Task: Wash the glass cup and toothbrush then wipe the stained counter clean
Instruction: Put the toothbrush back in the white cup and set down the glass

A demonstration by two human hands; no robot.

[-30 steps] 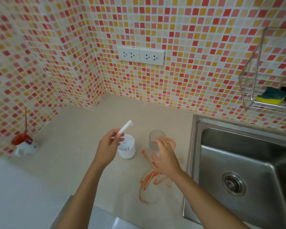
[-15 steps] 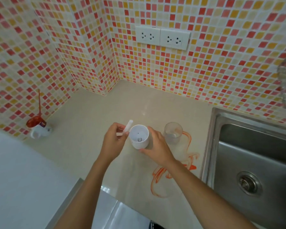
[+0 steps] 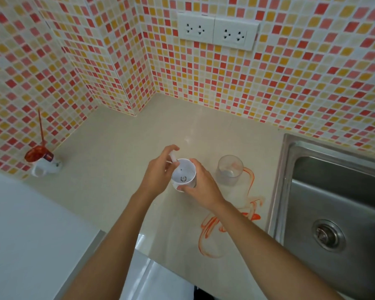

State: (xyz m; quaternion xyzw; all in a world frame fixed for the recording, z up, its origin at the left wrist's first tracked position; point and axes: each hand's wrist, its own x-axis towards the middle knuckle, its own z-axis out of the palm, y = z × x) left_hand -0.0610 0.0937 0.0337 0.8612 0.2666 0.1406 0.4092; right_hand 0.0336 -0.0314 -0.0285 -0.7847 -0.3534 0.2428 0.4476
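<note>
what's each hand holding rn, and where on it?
Left hand pinches a white toothbrush near its upper end, the lower part dipping into the white cup. Right hand grips that white cup around its side wall. The glass cup is untouched.

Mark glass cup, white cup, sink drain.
glass cup (image 3: pixel 229 172), head view, on its side wall
white cup (image 3: pixel 183 173), head view, inside wall
sink drain (image 3: pixel 327 236), head view, on the strainer centre

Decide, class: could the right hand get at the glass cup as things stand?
Probably not at once: the right hand grips the white cup. The glass cup stands unobstructed just beside it.
</note>
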